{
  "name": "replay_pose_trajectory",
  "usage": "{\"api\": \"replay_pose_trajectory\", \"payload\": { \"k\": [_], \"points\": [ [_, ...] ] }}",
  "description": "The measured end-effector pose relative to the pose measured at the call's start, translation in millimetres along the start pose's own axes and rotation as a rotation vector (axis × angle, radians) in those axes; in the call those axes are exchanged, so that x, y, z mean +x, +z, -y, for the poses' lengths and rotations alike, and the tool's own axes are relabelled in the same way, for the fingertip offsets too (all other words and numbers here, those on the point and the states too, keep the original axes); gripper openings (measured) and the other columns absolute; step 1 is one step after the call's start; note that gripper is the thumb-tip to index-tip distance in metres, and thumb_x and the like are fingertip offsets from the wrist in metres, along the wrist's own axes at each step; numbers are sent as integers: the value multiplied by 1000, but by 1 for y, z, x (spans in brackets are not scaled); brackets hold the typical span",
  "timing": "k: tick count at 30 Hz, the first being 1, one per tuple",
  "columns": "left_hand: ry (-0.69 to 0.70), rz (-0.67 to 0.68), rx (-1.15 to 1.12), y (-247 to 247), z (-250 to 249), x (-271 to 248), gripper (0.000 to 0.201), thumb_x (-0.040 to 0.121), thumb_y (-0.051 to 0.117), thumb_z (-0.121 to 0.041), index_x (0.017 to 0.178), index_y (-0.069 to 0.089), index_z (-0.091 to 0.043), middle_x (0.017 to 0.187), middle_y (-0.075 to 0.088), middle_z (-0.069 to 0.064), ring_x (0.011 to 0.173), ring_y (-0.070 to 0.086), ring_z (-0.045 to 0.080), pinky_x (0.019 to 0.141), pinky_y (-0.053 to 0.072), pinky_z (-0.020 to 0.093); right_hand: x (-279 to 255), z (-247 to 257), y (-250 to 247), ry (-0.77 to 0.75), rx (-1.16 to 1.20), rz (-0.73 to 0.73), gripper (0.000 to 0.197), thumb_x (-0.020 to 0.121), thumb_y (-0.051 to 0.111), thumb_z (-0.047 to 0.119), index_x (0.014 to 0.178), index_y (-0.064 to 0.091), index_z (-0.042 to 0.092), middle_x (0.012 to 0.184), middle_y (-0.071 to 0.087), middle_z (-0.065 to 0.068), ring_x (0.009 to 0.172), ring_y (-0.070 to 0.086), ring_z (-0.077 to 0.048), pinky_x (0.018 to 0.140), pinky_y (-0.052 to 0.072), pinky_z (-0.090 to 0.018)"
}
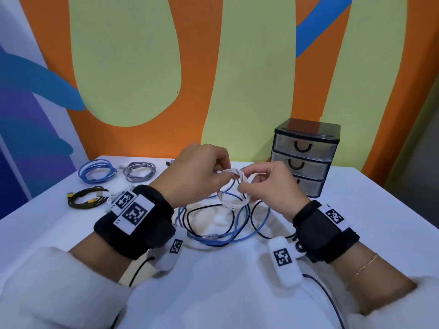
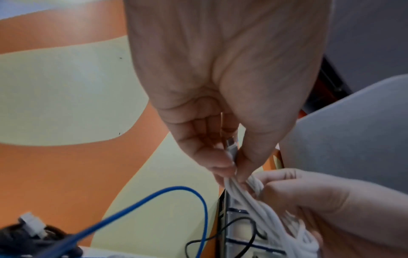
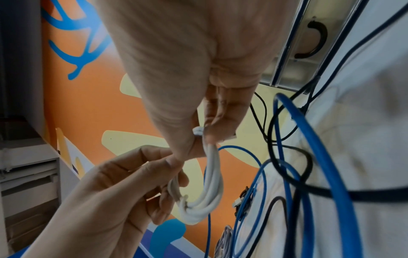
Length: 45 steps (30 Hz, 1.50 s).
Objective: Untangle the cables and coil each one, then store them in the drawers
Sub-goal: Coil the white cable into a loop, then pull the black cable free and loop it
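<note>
So both hands are up off the white-clothed table (image 1: 356, 210), meeting just in front of the small black-framed plastic drawer unit (image 1: 306, 157) with three clear drawers and curved black handles. The left hand (image 1: 197, 172) is knuckles-up, fingers curled, thumb and fingertips pinching the top of a coiled white round-jacketed cable (image 1: 234, 188); the left wrist view shows its silver plug end (image 2: 232, 144) caught between thumb and fingers. The right hand (image 1: 268, 186) pinches the same coil from the side nearest the drawer unit, thumb and forefinger closed on the bundle, the other fingers loosely bent. The coil hangs between the two hands as a tight smooth loop of several turns, held in the air and touching nothing else that I can see.

Under the hands, in front of the drawer unit, a thin glossy blue cable (image 1: 237, 236) and a thinner black cable (image 1: 256, 222) sprawl in overlapping loops on the cloth. Well to the left of the drawer unit sit finished coils: a light blue one (image 1: 97, 172), a grey braided one (image 1: 140, 171) beside it, and a dark olive one with yellow plugs (image 1: 88, 198) nearer the person. All three drawers look closed. Both wrists wear black straps with white tagged blocks.
</note>
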State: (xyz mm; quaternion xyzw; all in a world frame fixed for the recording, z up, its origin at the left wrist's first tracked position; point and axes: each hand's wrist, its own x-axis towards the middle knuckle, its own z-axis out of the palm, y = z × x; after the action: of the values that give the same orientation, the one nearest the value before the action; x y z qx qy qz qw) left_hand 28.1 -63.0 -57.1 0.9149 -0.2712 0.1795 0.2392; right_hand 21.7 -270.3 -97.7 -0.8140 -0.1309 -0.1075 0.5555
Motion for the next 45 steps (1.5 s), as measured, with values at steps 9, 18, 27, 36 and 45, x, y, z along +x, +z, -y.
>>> {"api": "replay_pose_trajectory", "payload": {
  "k": [9,18,27,36,45],
  "points": [
    [-363,-131,152,-73,82,3,20,95,78,-27,77,74,-17,72,74,2,70,66,22,60,48,34,-2,-10,-8,158,-327,465,48,74,95,39,118,76,35,108,69,10,84,62,-3,75,52,-20],
    [-707,219,243,-41,145,-1,29,88,81,-20,61,80,-9,62,76,4,53,62,16,59,49,25,12,-21,-25,285,-513,237,25,77,73,2,79,81,25,61,67,7,58,59,-11,55,46,-20],
    [-418,242,49,-31,83,22,18,99,74,-35,94,82,-20,73,72,-14,69,66,12,57,45,20,19,-31,-33,340,-545,139,16,78,68,5,88,80,4,76,74,-7,64,59,-18,57,50,-32],
    [-277,510,18,-25,49,13,15,92,82,-38,86,83,-24,66,65,-16,60,50,8,60,39,20,22,-19,-60,100,-354,-422,31,90,58,6,113,78,9,98,74,-5,92,71,-31,88,60,-44],
    [-83,839,5,9,-20,-10,28,83,83,-57,92,80,-32,85,73,-11,73,58,1,69,43,20,20,-16,-61,17,-199,-533,37,85,56,-4,97,81,20,97,68,17,94,74,-24,79,65,-45]
  ]
}}
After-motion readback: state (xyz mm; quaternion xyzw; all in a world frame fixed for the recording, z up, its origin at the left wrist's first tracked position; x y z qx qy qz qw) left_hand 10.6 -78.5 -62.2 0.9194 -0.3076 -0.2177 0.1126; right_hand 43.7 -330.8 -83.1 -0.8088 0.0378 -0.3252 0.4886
